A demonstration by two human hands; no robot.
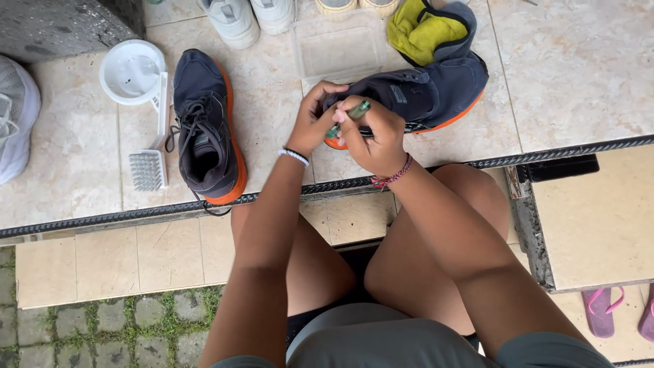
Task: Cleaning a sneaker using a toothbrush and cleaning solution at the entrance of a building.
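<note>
Slippage is the risk: the right hand grips a green brush against the dark shoe, steadied by the left hand's closed fingers at the tiled floor's front edge, where a jolt could tip it off.

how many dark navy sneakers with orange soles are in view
2. One dark navy sneaker with an orange sole stands upright on the tiles left of the hands. The other navy sneaker lies on its side, held at the toe by both hands; none seems hidden.
</note>
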